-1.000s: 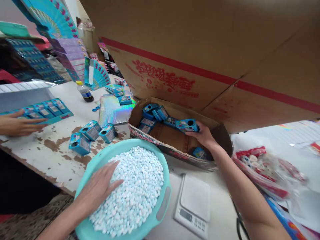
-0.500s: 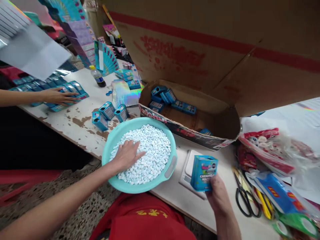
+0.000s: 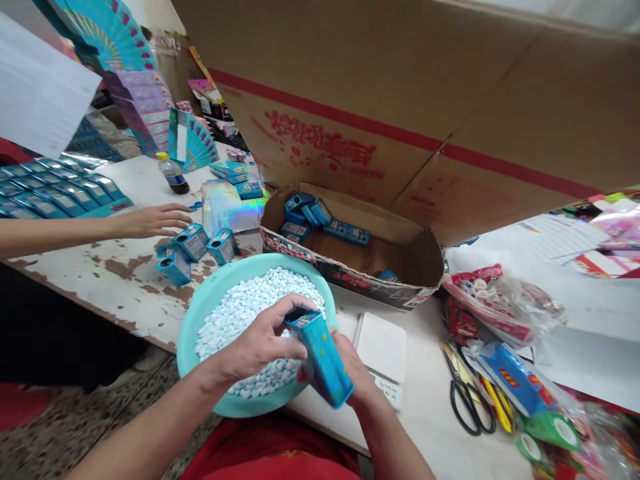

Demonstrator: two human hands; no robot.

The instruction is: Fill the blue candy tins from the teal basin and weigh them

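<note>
A small blue candy box (image 3: 323, 360) is held tilted over the near right rim of a turquoise basin (image 3: 193, 313). My right hand (image 3: 357, 370) grips its lower end from the right. At the upper end, my left hand (image 3: 270, 340) has its fingers bent over the top edge and its thumb against the side; whatever lies under those fingers is hidden. Small white candies (image 3: 270, 283) fill the basin below. Just right of my right hand, a white digital scale (image 3: 383, 347) rests on the table with a bare plate.
A cardboard box (image 3: 400, 293) behind the basin holds several blue boxes. At left, a co-worker's hand (image 3: 155, 220) reaches toward three upright blue boxes (image 3: 193, 243). Scissors (image 3: 467, 400), tape (image 3: 553, 430) and plastic bags lie right. A bottle (image 3: 173, 175) stands at the back.
My left hand has come out of the candies up to the box's top. My right hand has brought the box left from above the scale. The co-worker's hand has moved toward the three boxes.
</note>
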